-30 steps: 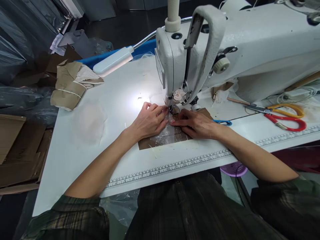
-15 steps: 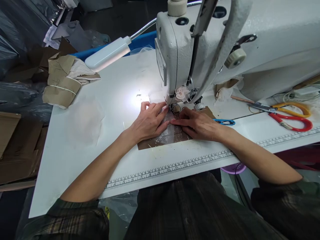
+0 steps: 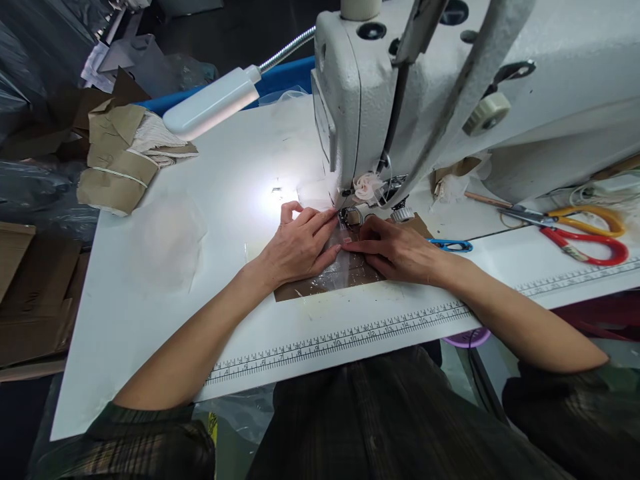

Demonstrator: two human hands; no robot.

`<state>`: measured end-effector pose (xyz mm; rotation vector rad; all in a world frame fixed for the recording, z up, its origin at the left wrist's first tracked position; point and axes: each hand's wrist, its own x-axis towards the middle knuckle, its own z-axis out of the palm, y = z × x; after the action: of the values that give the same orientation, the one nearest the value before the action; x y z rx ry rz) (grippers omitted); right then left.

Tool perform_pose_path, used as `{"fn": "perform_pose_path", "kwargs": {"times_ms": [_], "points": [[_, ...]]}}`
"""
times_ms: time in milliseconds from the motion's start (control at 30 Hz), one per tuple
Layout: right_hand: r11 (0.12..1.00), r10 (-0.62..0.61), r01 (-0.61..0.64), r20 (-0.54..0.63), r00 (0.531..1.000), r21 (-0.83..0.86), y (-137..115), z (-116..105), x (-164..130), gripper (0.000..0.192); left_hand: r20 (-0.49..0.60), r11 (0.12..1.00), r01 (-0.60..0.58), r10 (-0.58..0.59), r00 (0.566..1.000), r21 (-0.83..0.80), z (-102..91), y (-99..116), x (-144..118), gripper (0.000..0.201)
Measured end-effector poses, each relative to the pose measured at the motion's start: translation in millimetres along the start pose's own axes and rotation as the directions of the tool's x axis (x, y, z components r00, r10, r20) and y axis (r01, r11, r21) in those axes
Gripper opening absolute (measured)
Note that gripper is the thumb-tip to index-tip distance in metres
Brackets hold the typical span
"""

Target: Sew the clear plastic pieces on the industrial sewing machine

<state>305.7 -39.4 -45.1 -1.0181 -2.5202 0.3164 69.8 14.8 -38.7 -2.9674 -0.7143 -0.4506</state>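
Brown fabric (image 3: 320,283) under clear film lies mid-frame, pinned flat by both hands. The left hand (image 3: 295,247) presses with fingers spread, gripping nothing; the right hand (image 3: 395,250) lies flat too, fingertips by the presser foot (image 3: 351,217). Right of the machine (image 3: 450,93), scissors (image 3: 575,230) rest.

The printed ruler (image 3: 340,341) along the table's (image 3: 165,280) front edge shows numbers such as 10, 13 and 15.
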Motion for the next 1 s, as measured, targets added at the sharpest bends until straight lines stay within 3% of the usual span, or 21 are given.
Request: {"fn": "perform_pose_path", "kwargs": {"times_ms": [333, 1000], "points": [[0.999, -0.040, 0.040, -0.052, 0.998, -0.001, 2.3, 3.5, -0.6, 0.034, -0.012, 0.999, -0.016, 0.017, 1.000, 0.051, 1.1, 0.3, -0.4, 0.039], [1.000, 0.017, -0.017, -0.046, 0.999, 0.010, -0.9, 2.7, -1.3, 0.031, -0.016, 0.996, -0.015, 0.017, 1.000, 0.085, 0.6, 3.2, -2.2, 0.041]]}}
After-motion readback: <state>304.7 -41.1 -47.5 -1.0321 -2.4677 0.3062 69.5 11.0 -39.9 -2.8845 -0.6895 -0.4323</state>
